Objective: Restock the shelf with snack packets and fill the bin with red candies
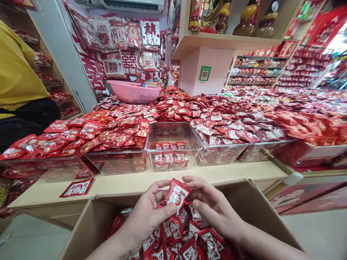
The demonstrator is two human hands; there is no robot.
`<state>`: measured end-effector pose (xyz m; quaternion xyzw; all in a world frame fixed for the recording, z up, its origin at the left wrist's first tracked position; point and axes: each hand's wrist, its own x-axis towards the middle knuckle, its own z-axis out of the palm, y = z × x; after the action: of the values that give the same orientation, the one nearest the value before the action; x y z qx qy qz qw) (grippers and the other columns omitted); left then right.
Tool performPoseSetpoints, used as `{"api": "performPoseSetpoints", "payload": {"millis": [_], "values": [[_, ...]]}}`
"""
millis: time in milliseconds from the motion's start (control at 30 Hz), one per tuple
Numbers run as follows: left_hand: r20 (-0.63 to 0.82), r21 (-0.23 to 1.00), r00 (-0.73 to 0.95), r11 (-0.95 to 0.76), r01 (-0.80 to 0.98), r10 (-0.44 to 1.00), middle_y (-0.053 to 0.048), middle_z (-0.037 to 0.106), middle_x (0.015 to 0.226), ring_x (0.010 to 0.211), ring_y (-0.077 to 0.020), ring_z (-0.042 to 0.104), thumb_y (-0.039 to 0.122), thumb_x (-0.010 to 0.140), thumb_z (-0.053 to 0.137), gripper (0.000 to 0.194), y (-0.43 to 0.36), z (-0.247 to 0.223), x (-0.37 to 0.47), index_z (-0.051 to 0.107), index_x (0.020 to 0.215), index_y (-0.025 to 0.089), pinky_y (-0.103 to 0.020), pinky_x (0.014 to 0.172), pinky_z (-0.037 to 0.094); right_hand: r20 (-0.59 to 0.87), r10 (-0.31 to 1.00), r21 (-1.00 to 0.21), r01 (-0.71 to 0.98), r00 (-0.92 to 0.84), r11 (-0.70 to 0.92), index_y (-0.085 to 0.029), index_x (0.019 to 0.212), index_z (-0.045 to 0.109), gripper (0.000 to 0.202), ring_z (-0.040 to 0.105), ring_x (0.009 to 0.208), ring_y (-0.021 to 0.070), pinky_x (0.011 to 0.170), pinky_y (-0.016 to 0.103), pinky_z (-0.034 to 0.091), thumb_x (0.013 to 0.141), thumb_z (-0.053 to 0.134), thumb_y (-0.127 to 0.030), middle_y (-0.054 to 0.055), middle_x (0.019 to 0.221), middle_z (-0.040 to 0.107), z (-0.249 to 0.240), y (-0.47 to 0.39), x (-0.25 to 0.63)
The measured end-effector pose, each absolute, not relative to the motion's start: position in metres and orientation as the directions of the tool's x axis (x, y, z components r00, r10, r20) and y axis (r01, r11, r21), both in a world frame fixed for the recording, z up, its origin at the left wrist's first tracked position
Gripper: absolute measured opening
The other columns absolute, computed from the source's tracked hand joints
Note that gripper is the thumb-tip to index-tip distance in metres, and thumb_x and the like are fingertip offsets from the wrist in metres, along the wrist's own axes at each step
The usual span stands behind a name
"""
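Red packet (pixel 178 195) pinched in left hand (pixel 151 207), right hand (pixel 217 207) spread alongside; clear bin (pixel 170 132) part-filled, plenty left in carton (pixel 252 204).

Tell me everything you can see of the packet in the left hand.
The packet is small, red and white, with a glossy, plastic-looking wrapper. Its upper end is a red strip; below is a white panel with red print. It tilts, top end up, over the box of similar packets. The left hand grips it, thumb across the lower front, hiding part of it. The right hand is close beside it; contact is unclear.
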<state>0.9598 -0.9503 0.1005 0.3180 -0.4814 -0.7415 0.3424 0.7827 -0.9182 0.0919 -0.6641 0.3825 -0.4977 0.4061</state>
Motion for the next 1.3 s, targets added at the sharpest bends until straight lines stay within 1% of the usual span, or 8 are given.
{"api": "performPoseSetpoints", "payload": {"millis": [167, 633, 767, 867, 1000, 1067, 1167, 1300], "values": [[-0.092, 0.967, -0.543, -0.205, 0.151, -0.835, -0.004, 0.061, 0.099, 0.089, -0.0163, 0.056, 0.013, 0.069, 0.062, 0.045, -0.948, 0.099, 0.956, 0.041, 0.108, 0.021, -0.029, 0.078, 0.044, -0.052, -0.98, -0.976, 0.197, 0.19, 0.09, -0.014, 0.093, 0.047, 0.029, 0.055, 0.054, 0.0106, 0.054, 0.025, 0.045, 0.072, 0.058, -0.032, 0.001, 0.064, 0.057, 0.089, -0.922, 0.791], [-0.191, 0.929, -0.518, -0.324, 0.178, -0.834, -0.005, 0.065, 0.091, 0.082, -0.0154, 0.059, 0.019, 0.066, 0.066, 0.033, -0.946, 0.099, 0.954, 0.055, 0.096, 0.016, -0.024, 0.067, 0.048, -0.102, -0.99, -0.943, 0.307, 0.1, 0.128, -0.013, 0.062, 0.048, 0.026, 0.048, 0.048, 0.0063, 0.05, 0.019, 0.037, 0.065, 0.065, -0.033, -0.002, 0.052, 0.055, 0.091, -0.924, 0.796], [-0.35, 0.751, -0.65, -0.617, 0.236, -0.675, -0.01, 0.063, 0.094, 0.077, -0.0178, 0.062, 0.04, 0.077, 0.049, 0.037, -0.941, 0.108, 0.956, 0.054, 0.103, 0.014, -0.025, 0.063, 0.047, -0.093, -0.987, -0.919, 0.37, 0.134, 0.136, -0.013, 0.068, 0.051, 0.022, 0.049, 0.049, 0.0059, 0.05, 0.018, 0.038, 0.066, 0.065, -0.03, -0.002, 0.055, 0.057, 0.09, -0.926, 0.795], [-0.4, 0.646, -0.681, -0.715, 0.265, -0.614, -0.011, 0.063, 0.094, 0.077, -0.0171, 0.062, 0.037, 0.076, 0.052, 0.035, -0.94, 0.107, 0.955, 0.055, 0.102, 0.014, -0.022, 0.063, 0.045, -0.121, -0.984, -0.922, 0.353, 0.129, 0.16, -0.013, 0.073, 0.052, 0.022, 0.053, 0.054, 0.0079, 0.052, 0.02, 0.04, 0.066, 0.065, -0.03, 0.0, 0.06, 0.058, 0.09, -0.927, 0.797], [-0.326, 0.877, -0.4, -0.431, 0.21, -0.857, -0.002, 0.064, 0.089, 0.074, -0.0123, 0.059, 0.018, 0.065, 0.065, 0.035, -0.943, 0.096, 0.952, 0.057, 0.1, 0.021, -0.021, 0.067, 0.044, -0.099, -0.995, -0.922, 0.375, 0.024, 0.101, -0.015, 0.088, 0.052, 0.027, 0.055, 0.066, 0.0107, 0.054, 0.021, 0.042, 0.07, 0.06, -0.034, 0.003, 0.076, 0.058, 0.097, -0.925, 0.801], [-0.117, 0.991, -0.342, -0.132, 0.021, -0.932, -0.002, 0.063, 0.093, 0.086, -0.0153, 0.056, 0.014, 0.067, 0.061, 0.032, -0.945, 0.093, 0.953, 0.06, 0.098, 0.022, -0.025, 0.078, 0.042, -0.132, -0.99, -0.881, 0.452, 0.051, 0.141, -0.017, 0.095, 0.049, 0.032, 0.056, 0.07, 0.0134, 0.052, 0.024, 0.044, 0.075, 0.051, -0.042, 0.005, 0.086, 0.057, 0.1, -0.922, 0.802], [0.158, 0.95, -0.436, 0.256, -0.178, -0.886, -0.001, 0.059, 0.095, 0.094, -0.0168, 0.052, 0.001, 0.067, 0.044, 0.046, -0.944, 0.091, 0.957, 0.06, 0.102, 0.026, -0.029, 0.086, 0.038, -0.207, -0.964, -0.858, 0.443, 0.168, 0.261, -0.017, 0.093, 0.047, 0.033, 0.055, 0.062, 0.011, 0.051, 0.024, 0.043, 0.07, 0.059, -0.037, 0.003, 0.083, 0.056, 0.1, -0.919, 0.803], [0.159, 0.968, -0.427, 0.226, -0.111, -0.89, -0.002, 0.046, 0.121, 0.112, -0.0203, 0.04, -0.001, 0.062, 0.043, 0.063, -0.936, 0.092, 0.96, 0.045, 0.118, 0.029, -0.031, 0.092, 0.035, -0.204, -0.967, -0.878, 0.408, 0.15, 0.248, -0.017, 0.09, 0.046, 0.042, 0.056, 0.069, 0.0103, 0.063, 0.024, 0.044, 0.056, 0.072, -0.021, 0.002, 0.084, 0.056, 0.092, -0.918, 0.802]]}}
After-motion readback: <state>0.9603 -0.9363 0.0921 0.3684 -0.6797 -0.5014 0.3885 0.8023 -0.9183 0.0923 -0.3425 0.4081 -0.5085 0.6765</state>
